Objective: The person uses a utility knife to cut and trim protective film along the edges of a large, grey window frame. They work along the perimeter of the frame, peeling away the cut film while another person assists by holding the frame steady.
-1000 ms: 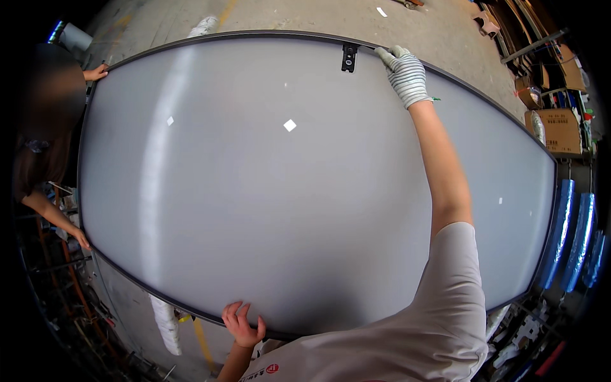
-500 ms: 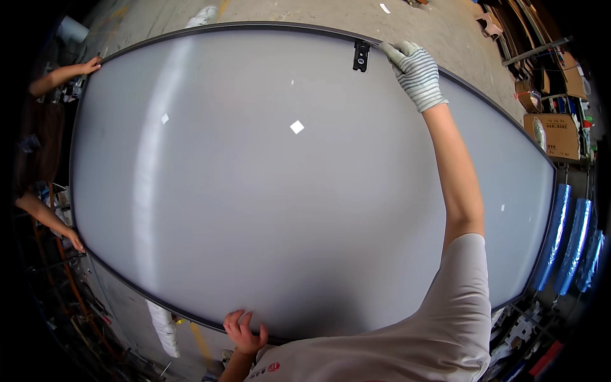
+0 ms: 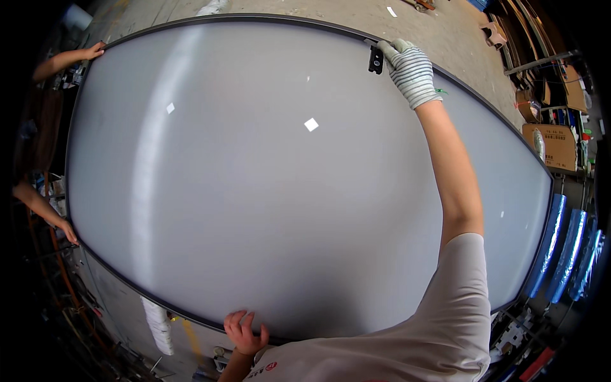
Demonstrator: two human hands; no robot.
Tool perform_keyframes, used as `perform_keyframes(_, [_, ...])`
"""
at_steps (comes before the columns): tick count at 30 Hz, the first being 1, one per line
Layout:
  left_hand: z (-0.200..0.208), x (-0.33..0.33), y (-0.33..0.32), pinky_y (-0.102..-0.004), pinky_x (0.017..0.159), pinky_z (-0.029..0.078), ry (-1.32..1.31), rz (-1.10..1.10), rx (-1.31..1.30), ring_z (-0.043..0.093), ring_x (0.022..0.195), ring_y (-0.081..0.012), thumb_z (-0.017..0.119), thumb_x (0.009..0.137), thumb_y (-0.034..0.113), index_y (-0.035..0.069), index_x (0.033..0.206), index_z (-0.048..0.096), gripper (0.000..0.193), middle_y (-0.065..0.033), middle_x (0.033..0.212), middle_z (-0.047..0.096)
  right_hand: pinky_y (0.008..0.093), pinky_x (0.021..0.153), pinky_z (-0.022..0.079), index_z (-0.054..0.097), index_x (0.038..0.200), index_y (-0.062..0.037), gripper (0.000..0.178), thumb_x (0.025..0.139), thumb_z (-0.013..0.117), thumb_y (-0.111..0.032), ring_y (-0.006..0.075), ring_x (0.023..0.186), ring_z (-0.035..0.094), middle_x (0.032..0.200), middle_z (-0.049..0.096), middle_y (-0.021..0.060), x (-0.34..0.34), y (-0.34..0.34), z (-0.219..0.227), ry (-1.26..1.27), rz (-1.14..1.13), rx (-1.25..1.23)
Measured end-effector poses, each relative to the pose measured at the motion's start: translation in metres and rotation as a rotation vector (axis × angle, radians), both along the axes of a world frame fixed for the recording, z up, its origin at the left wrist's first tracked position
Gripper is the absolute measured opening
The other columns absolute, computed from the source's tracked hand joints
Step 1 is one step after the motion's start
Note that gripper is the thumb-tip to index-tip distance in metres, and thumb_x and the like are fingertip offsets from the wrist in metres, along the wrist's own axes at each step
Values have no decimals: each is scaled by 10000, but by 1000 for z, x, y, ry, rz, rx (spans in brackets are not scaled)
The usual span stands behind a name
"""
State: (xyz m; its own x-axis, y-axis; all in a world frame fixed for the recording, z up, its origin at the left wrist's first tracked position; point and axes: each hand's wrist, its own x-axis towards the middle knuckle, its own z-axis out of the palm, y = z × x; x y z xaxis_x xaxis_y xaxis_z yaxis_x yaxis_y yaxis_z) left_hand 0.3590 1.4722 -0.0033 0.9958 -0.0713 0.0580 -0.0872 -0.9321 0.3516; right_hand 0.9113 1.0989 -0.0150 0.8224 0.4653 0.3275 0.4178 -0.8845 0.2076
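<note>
A large grey panel (image 3: pixel 254 184) with a thin black frame spreads across most of the view. My right hand (image 3: pixel 410 73), in a white-and-grey striped knit glove, grips the far frame edge with its fingers over the rim. Just left of those fingers, a small black bracket-like fitting (image 3: pixel 376 60) sits at the far edge. My left hand (image 3: pixel 245 332) is bare and holds the near edge, fingers bent over onto the surface. White diamond-shaped patches (image 3: pixel 311 125) show on the panel. At the left end, another person's hands (image 3: pixel 94 50) hold two corners.
White-wrapped rolls or bars (image 3: pixel 156 325) stick out beneath the panel. On the right are blue film-wrapped rolls (image 3: pixel 568 256), a cardboard box (image 3: pixel 552 148) and leaning boards (image 3: pixel 531 32). Metal racks and clutter line the left side. The concrete floor (image 3: pixel 337 14) shows beyond the far edge.
The panel has shifted slightly in view, its far edge a little higher. The black fitting now appears farther right, closer to my right hand. My left hand has barely moved.
</note>
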Motion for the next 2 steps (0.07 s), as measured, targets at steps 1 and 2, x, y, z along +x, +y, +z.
perform_keyframes(1, [1,0,1,-475,838,418,4,1,0,490,998,-343,653,673,193,37,1040,572,407,-148,1106,516,385,737,529,637,1077,-129,302,778,625,-89,275,871,620,891,615,93,2,7,-2,10,3,28])
perform_keyframes(2, [0,-1,1,-493,853,393,20,-4,-34,471,1020,-368,633,674,159,23,1078,545,435,-167,1137,502,382,745,530,635,1086,-124,316,771,647,-98,278,885,624,900,619,102,5,15,-4,20,5,55])
